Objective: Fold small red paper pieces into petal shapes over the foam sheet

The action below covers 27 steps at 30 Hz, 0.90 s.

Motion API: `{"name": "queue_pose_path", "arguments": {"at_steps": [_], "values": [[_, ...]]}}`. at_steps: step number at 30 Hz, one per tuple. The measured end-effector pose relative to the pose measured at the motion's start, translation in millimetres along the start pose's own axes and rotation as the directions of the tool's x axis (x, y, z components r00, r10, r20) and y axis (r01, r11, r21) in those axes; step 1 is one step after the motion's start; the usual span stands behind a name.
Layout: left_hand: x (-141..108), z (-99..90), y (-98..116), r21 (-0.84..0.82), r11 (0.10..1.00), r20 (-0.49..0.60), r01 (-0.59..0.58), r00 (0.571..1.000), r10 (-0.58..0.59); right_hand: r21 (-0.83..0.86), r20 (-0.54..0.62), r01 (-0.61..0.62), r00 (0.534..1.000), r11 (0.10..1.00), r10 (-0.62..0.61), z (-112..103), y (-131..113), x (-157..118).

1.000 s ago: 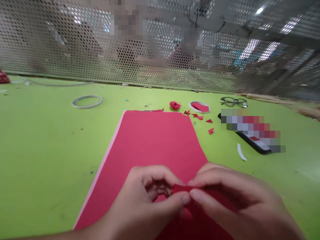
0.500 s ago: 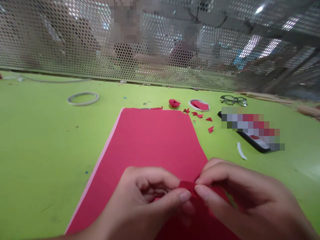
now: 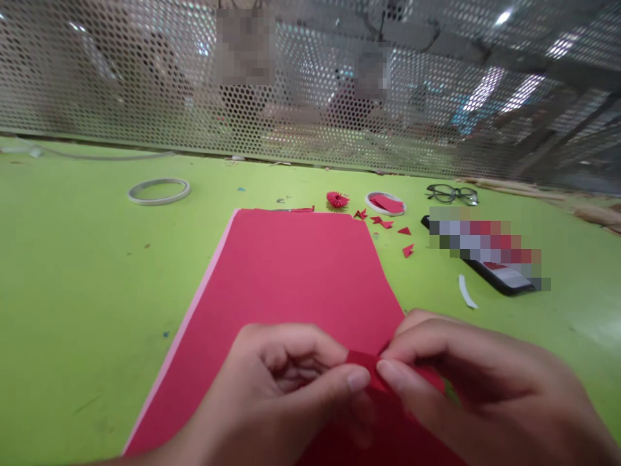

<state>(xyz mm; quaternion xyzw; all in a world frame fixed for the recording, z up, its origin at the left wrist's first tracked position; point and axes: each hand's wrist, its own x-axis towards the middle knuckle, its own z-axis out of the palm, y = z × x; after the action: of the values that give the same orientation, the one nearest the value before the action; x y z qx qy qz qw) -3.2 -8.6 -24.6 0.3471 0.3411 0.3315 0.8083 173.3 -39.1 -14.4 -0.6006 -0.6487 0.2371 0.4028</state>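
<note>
A small piece of red paper (image 3: 363, 361) is pinched between my two hands, above a large stack of red paper sheets (image 3: 301, 272). My left hand (image 3: 295, 382) grips its left end between thumb and index finger. On the other end, the thumb and fingertips of my right hand (image 3: 456, 375) press together. Part of the small piece is hidden behind the fingers, so its full shape cannot be made out. At the far edge of the stack lie scissors (image 3: 295, 210), partly covered with red.
Beyond the stack sit a pleated red paper rosette (image 3: 337, 200), a white ring (image 3: 385, 212) with red paper inside, and red scraps (image 3: 383, 222). Rightward are eyeglasses (image 3: 452, 194) and a phone (image 3: 504, 281). A tape roll (image 3: 159, 192) lies left; a perforated metal screen (image 3: 301, 129) stands behind.
Both hands stay nearly in place, still pinching the red paper. The view has shifted very slightly; the things on the table have not moved.
</note>
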Motion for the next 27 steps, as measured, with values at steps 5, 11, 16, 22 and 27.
{"name": "queue_pose_path", "arguments": {"at_steps": [5, 11, 16, 22, 27], "values": [[1.0, -3.3, -3.7, -0.022, 1.000, -0.017, 0.007, 1.000, -0.007, 0.026, 0.095, 0.071, 0.993, 0.997, -0.074, -4.5, -3.8, 2.0], [-0.8, -5.1, -8.9, -0.016, 1.000, -0.006, 0.016, 1.000, -0.017, 0.040, 0.149, 0.121, 0.981, 0.992, -0.126, -8.7, -4.1, 5.5], [-2.7, -0.1, 1.1, 0.019, 0.998, -0.026, 0.065, 0.998, -0.065, 0.074, 0.139, 0.063, 0.988, 0.995, -0.072, -8.8, -4.9, 1.9], [-4.7, 3.1, 9.8, 0.049, 0.989, -0.080, 0.136, 0.988, -0.132, 0.065, 0.178, 0.076, 0.980, 0.995, -0.087, -9.8, -3.4, 3.7], [-2.3, -0.9, -0.5, 0.194, 0.980, -0.059, 0.034, 0.998, -0.023, 0.058, 0.233, 0.111, 0.965, 0.992, -0.122, -5.5, -1.6, 3.2]]}}
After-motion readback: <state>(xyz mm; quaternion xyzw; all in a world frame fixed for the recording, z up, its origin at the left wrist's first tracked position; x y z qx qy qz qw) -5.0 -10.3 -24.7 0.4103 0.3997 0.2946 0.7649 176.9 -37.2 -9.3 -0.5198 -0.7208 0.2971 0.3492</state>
